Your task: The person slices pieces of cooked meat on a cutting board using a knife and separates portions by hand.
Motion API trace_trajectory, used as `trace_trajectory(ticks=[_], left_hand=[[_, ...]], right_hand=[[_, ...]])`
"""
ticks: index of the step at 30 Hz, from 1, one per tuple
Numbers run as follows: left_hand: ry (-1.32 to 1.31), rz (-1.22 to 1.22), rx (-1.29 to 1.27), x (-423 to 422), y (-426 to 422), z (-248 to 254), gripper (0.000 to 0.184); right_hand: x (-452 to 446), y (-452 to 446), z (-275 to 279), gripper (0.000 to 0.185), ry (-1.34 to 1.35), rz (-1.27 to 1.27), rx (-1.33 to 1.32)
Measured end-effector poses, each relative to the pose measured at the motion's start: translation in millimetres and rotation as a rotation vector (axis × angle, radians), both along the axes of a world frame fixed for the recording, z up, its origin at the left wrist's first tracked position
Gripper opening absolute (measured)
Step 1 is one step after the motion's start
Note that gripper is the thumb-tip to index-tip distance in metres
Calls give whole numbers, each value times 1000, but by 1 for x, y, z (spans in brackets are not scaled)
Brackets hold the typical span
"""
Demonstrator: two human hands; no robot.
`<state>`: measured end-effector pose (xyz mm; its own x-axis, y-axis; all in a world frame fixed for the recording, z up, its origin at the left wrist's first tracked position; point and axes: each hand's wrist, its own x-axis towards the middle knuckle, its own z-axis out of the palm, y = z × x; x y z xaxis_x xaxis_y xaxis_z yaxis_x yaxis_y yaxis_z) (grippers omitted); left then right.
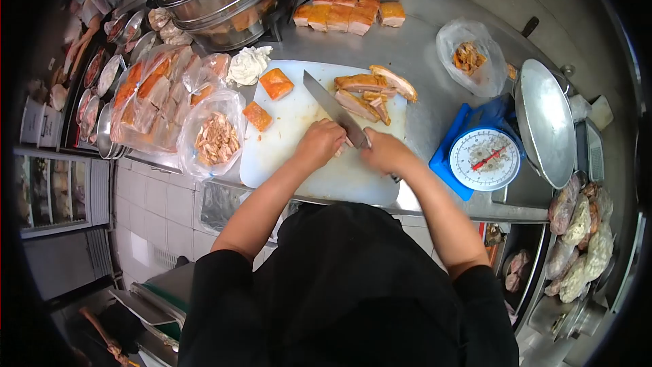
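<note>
- We see a bag of meat strips [216, 138] at 9 o'clock from the cutting board [272, 160].
- Two orange-skinned chunks [276, 84]: 10 o'clock.
- Near centre, the left grip [322, 141] pinches a small meat piece [339, 151].
- The knife [333, 102] points to 11 o'clock.
- Meat slices [361, 82]: 2 o'clock.
- The right grip [386, 151]: closed around the knife's handle, 4 o'clock.
- Blue scale [485, 159]: 3 o'clock.

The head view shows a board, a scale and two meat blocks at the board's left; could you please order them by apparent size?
1. Board
2. Scale
3. Upper block and lower block: they look too alike to rank.
</note>
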<state>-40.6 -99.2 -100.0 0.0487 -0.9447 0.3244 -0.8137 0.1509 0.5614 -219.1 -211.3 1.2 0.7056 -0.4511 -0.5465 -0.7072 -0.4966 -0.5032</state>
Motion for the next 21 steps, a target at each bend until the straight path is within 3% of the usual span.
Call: trace_trajectory(ticks=[1, 4, 6, 10, 13, 17, 21], left_hand=[[6, -10, -11, 1, -2, 1, 6], [-14, 7, 9, -1, -2, 1, 7], [-12, -13, 21, 2, 1, 2, 8], [96, 9, -10, 17, 8, 16, 11], [96, 198, 40, 23, 30, 35, 12], [182, 156, 201, 5, 49, 34, 13], [125, 122, 118, -1, 32, 13, 11]], right_hand=[[5, -2, 27, 33, 87, -49, 75], [-3, 5, 38, 31, 91, -42, 60], [-8, 9, -10, 32, -3, -110, 43], [-16, 8, -4, 38, -72, -267, 137], [-31, 21, -10, 40, -143, -256, -102], [-40, 33, -4, 38, -219, -215, -165], [-29, 37, -7, 40, -77, -120, -111]])
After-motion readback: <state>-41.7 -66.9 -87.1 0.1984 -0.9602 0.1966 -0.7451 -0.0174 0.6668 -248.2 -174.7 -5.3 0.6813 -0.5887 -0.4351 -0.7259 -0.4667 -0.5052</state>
